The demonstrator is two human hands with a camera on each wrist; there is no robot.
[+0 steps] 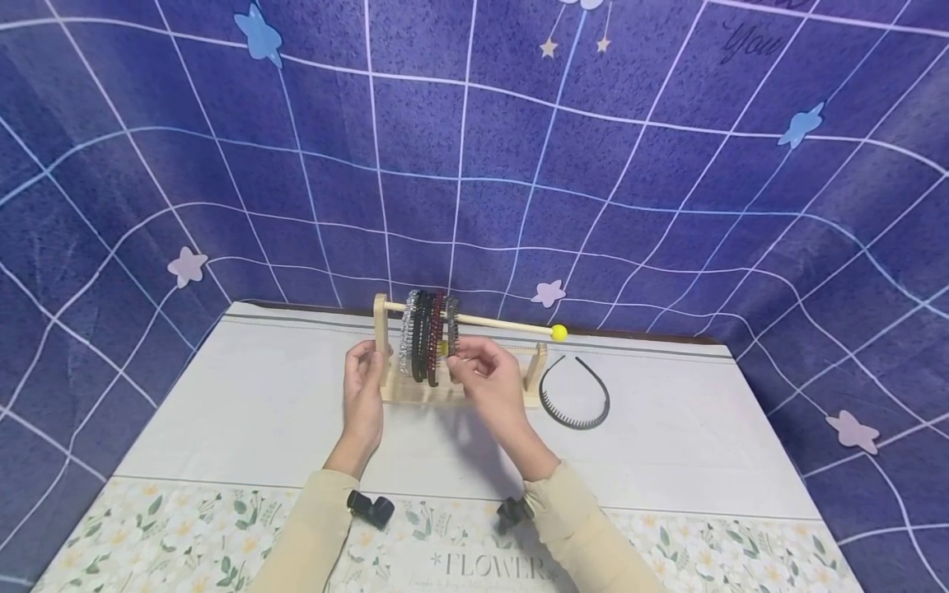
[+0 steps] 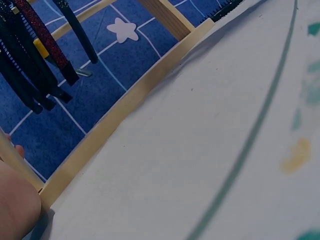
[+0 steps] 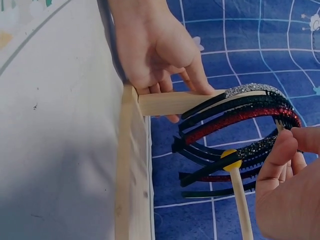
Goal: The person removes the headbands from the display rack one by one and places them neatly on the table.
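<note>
A wooden stand [image 1: 381,329] carries several headbands on its upper rod [image 1: 504,324], which ends in a yellow ball [image 1: 559,333]. My left hand [image 1: 362,403] grips the stand's left post, thumb and fingers on opposite sides in the right wrist view. Between the thumb and fingers of my right hand [image 1: 493,383] is a dark glittery headband [image 3: 257,147], pinched at its toothed curve. It hangs right of the others: a silver glitter headband [image 1: 407,333], black headbands [image 1: 421,338] and a red glitter headband [image 3: 215,127].
Beside the stand's right post [image 1: 538,371], a black toothed headband [image 1: 582,423] lies on the white tablecloth [image 1: 667,436]. A blue gridded curtain [image 1: 652,181] with star patterns rises behind and at both sides. Flower print borders the near edge.
</note>
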